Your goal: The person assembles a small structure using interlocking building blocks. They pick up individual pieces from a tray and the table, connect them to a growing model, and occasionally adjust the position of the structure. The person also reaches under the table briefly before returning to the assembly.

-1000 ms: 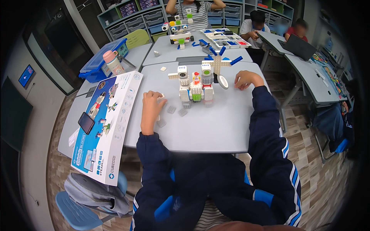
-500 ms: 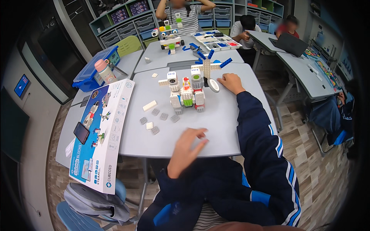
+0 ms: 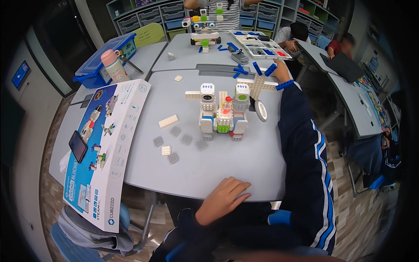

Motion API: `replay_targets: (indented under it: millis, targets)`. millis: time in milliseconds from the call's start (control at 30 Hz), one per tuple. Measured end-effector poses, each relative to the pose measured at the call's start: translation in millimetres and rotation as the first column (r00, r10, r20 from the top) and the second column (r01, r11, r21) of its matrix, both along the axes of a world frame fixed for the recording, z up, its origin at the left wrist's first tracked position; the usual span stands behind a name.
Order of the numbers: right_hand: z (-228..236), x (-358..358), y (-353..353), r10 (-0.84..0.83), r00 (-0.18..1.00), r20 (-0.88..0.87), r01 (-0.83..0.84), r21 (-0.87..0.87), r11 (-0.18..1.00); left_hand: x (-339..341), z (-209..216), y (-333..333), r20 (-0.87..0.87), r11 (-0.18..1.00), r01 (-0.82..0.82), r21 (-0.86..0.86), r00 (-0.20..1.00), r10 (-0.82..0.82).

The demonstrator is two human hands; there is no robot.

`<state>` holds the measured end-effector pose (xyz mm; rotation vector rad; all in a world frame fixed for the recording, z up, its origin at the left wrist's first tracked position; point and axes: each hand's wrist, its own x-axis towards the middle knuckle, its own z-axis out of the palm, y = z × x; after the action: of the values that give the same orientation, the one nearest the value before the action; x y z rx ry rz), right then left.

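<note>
A robot figure of white, grey and green building blocks (image 3: pixel 223 114) stands upright on the grey table. One of its arms sticks out as a white bar; the other carries a beige cross-shaped piece (image 3: pixel 258 86) tipped with blue sticks (image 3: pixel 271 69) and an oval white-rimmed disc (image 3: pixel 261 111). My right hand (image 3: pixel 282 72) reaches past that arm at the table's right side, beside the blue sticks. Its fingers are partly hidden, so whether it grips anything is unclear. My left hand (image 3: pixel 224 197) rests on the near table edge, fingers loosely stretched and holding nothing.
Loose grey and white blocks (image 3: pixel 187 139) lie left of the figure. A large kit box (image 3: pixel 107 153) with a phone (image 3: pixel 78 146) leans at left, near a pink-capped bottle (image 3: pixel 114 66) and blue bin (image 3: pixel 89 69). Beyond are a parts tray (image 3: pixel 257 56), a second model (image 3: pixel 204 39) and people.
My right hand has reached farther forward, past the figure's blue-tipped arm. The left hand has come down onto the near table edge. The whole view has shifted.
</note>
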<state>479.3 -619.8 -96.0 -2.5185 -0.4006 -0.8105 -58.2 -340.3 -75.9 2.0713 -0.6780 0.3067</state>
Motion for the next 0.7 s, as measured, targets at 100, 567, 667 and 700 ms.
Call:
replay_targets:
  millis: [100, 567, 667, 700]
  targets:
    - [-9, 39, 9, -0.001, 0.999, 0.048, 0.006, -0.094, 0.996, 4, 3, 2, -0.030, 0.999, 0.031, -0.018, 0.999, -0.032]
    - [-3, 39, 45, -0.189, 0.979, 0.080, 0.199, -0.136, 0.971, 9, -12, 2, -0.046, 0.999, 0.048, 0.000, 0.998, -0.048]
    - [1, 29, 39, -0.204, 0.976, 0.074, 0.213, -0.138, 0.967, 9, -10, 2, -0.024, 0.999, 0.039, 0.012, 0.999, -0.039]
    - [2, 27, 37, -0.178, 0.980, 0.089, 0.190, -0.153, 0.970, 9, -9, 2, -0.022, 0.999, 0.038, 0.012, 0.999, -0.038]
